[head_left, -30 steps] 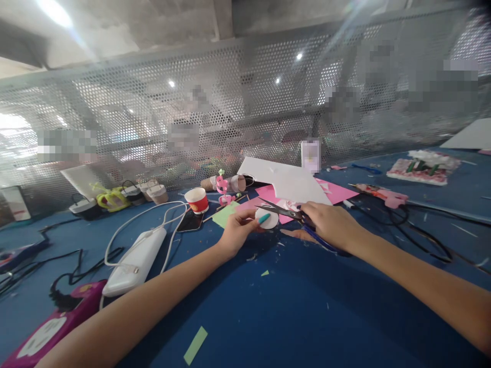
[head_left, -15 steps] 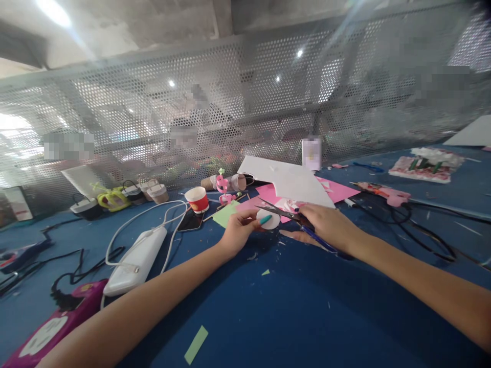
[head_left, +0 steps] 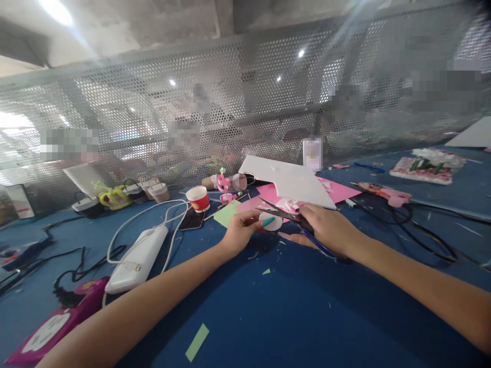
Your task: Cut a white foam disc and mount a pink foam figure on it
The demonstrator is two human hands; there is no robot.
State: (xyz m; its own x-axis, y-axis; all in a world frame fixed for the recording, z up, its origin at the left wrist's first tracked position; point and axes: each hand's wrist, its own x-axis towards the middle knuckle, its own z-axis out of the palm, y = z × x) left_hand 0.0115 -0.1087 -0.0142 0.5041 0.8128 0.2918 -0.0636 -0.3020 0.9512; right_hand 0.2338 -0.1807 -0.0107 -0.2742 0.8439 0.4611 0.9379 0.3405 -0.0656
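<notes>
My left hand [head_left: 240, 231] pinches a small round white paper piece [head_left: 270, 223] between thumb and fingers, just above the blue table [head_left: 291, 306]. My right hand [head_left: 327, 227] grips blue-handled scissors [head_left: 291, 217]; their dark blades point left and meet the top edge of the white piece. Both forearms reach in from the bottom corners.
Pink sheets [head_left: 333, 190] and a white board [head_left: 291, 180] lie behind my hands, with a green sheet [head_left: 226, 213], a red paper cup [head_left: 198, 199] and a phone [head_left: 191, 220] to the left. A white power bank [head_left: 134, 258] with cable, black cords [head_left: 422, 225] and a perforated metal screen [head_left: 230, 102] surround the area.
Both hands have shifted slightly toward the far side of the table with the paper and scissors. The blades stay on the white piece.
</notes>
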